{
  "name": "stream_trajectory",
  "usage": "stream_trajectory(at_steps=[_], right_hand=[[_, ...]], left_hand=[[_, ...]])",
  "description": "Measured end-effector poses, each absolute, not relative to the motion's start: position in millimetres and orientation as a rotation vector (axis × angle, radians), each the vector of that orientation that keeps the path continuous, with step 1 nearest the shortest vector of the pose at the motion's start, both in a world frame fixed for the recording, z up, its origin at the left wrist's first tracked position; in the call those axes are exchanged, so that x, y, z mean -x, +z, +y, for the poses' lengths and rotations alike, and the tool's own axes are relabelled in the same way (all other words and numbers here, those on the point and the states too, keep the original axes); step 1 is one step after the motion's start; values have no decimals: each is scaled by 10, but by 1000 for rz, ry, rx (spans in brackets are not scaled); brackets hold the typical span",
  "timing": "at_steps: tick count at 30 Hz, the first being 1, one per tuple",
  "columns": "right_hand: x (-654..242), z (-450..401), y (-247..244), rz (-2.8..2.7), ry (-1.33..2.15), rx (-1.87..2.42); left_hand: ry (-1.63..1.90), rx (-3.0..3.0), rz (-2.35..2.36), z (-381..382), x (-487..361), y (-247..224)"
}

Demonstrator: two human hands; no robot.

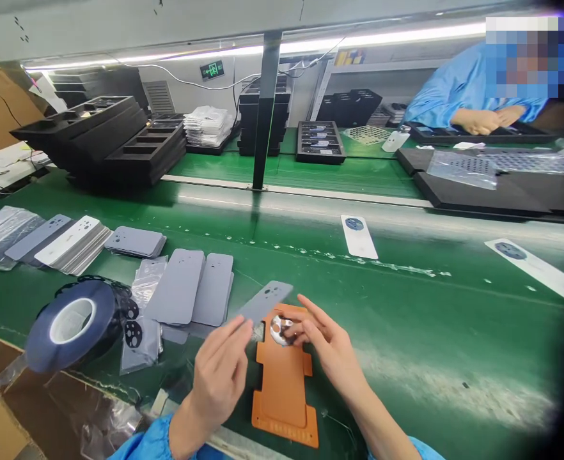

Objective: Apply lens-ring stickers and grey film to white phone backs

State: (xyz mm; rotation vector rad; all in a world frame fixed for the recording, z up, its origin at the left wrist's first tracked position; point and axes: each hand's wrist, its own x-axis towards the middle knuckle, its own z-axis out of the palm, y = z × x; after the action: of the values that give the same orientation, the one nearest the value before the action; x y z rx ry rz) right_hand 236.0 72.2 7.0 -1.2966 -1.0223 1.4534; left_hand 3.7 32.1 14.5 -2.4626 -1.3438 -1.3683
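My left hand [222, 367] pinches a thin grey phone back panel [266, 300], tilted up, with small camera holes near its far end. Below it lies an orange jig [282, 396] with notched sides. At the jig's top is a shiny round camera cover [277, 329] with holes. My right hand [327, 345] has its thumb and middle fingers closed at this cover's right edge, the forefinger stretched out above. The fingers hide part of the cover; whether it rests on the jig I cannot tell.
Left of my hands lie stacked grey panels [176, 287], a roll of blue film [42, 345] and small plastic bags [141, 358]. White panels with round dark patches [359, 237] lie on the green belt [407, 319]. Black trays [133, 153] stand behind. A co-worker in blue [454, 83] sits opposite.
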Motion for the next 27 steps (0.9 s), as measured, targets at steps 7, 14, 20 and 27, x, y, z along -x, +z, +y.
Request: stream_trajectory(at_steps=[7, 14, 20, 27], right_hand=[[-2332, 736, 69, -863, 1559, 1182], [-2404, 671, 230, -1213, 1514, 1317], [-2459, 603, 272, -1581, 1305, 1449], [-2470, 632, 138, -1985, 594, 1521]], left_hand=[[-1194, 2821, -963, 68, -327, 119], [-880, 2937, -1022, -96, -211, 41], [-681, 2999, -1072, -228, -149, -129], [-551, 3049, -1031, -230, -115, -179]])
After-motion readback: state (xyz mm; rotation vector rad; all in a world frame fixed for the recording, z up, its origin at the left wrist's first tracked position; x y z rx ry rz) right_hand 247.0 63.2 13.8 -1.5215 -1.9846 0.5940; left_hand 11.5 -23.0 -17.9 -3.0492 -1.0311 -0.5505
